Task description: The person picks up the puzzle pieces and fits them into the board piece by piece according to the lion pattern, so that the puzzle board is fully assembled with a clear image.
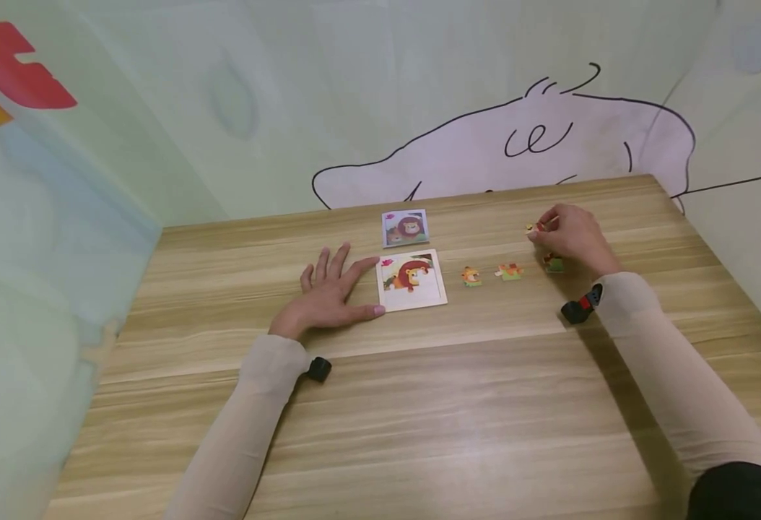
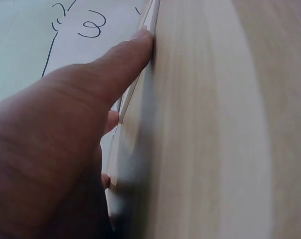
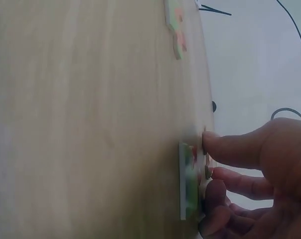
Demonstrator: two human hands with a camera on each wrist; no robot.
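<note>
My left hand (image 1: 328, 300) lies spread on the table at the left side of a square puzzle tray (image 1: 424, 297). Its index fingertip and thumb tip touch the tray's edge; the left wrist view shows the straight thumb (image 2: 105, 74) up close. Part of a lion picture fills the tray's upper portion, with pale bare board below. At the right, my right hand (image 1: 574, 232) pinches a small red and yellow puzzle piece (image 1: 530, 230) between thumb and fingers. Just below that hand lies a green puzzle piece (image 1: 554, 264), standing out as a thick-edged piece (image 3: 188, 184) in the right wrist view.
Between the tray and my right hand lie an orange animal-face piece (image 1: 471, 276) and an orange-green piece (image 1: 509, 271). Behind the tray is a lion picture card (image 1: 405, 228). The wooden table (image 1: 419, 404) meets a wall with line drawings (image 1: 510, 152).
</note>
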